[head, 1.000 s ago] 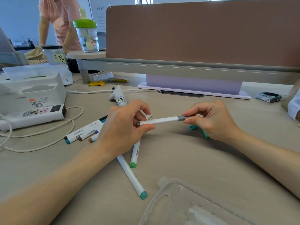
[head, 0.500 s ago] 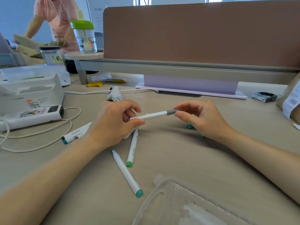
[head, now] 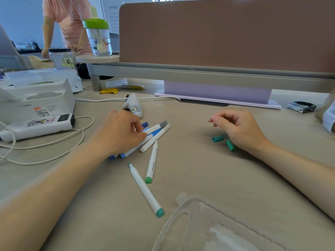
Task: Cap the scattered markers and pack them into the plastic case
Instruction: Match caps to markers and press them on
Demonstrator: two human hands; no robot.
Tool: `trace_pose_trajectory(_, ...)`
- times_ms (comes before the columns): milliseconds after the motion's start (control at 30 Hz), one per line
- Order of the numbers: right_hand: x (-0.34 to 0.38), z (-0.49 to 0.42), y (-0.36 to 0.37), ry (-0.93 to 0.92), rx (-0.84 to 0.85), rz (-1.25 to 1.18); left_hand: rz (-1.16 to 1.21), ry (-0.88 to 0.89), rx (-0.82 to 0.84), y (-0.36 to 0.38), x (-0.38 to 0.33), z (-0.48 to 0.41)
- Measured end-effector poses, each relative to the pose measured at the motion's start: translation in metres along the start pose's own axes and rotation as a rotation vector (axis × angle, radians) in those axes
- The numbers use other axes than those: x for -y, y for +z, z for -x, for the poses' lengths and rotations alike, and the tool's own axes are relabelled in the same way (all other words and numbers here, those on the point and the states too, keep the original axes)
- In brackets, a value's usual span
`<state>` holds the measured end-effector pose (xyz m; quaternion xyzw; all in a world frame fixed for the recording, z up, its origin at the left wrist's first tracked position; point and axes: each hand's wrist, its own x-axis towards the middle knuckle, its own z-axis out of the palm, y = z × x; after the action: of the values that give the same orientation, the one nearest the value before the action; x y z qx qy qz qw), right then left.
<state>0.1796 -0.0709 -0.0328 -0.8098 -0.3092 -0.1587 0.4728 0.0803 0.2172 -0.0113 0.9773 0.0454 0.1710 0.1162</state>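
**Markers Lie Scattered Beside Plastic Case**

The left hand [head: 123,132] curls over a cluster of markers [head: 151,142], apparently pinching the grey-capped marker [head: 157,126] by its barrel. The right hand [head: 241,127] hovers loosely curled and empty above two teal caps [head: 218,138]. Two loose markers [head: 152,164] lie on the desk [head: 199,169] near the clear plastic case [head: 226,220] at its near edge.

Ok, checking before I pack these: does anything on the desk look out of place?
Two teal caps lie loose beside the right hand, off any marker, and the nearest marker shows a bare teal tip.
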Motion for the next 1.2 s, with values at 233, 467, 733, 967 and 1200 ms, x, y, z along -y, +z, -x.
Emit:
trace_pose_trajectory(233, -0.005, -0.004, -0.005, 0.100, -0.025, -0.021, 0.036, 0.020, 0.003, -0.002, -0.005, 0.002)
trace_pose_trajectory(467, -0.012, -0.010, -0.010, 0.216, 0.020, 0.007, 0.064, 0.051, 0.129, 0.000, -0.019, 0.006)
trace_pose_trajectory(733, -0.021, -0.016, -0.011, 0.319, 0.362, 0.095, -0.003, 0.022, 0.297, -0.002, -0.023, 0.011)
trace_pose_trajectory(967, -0.020, -0.016, -0.017, 0.250, 0.506, 0.175, -0.002, 0.070, 0.308, -0.002, -0.025, 0.011)
trace_pose_trajectory(1200, -0.026, -0.020, -0.037, 0.315, 0.595, -0.033, -0.020, 0.087, 0.327, -0.004, -0.026, 0.012)
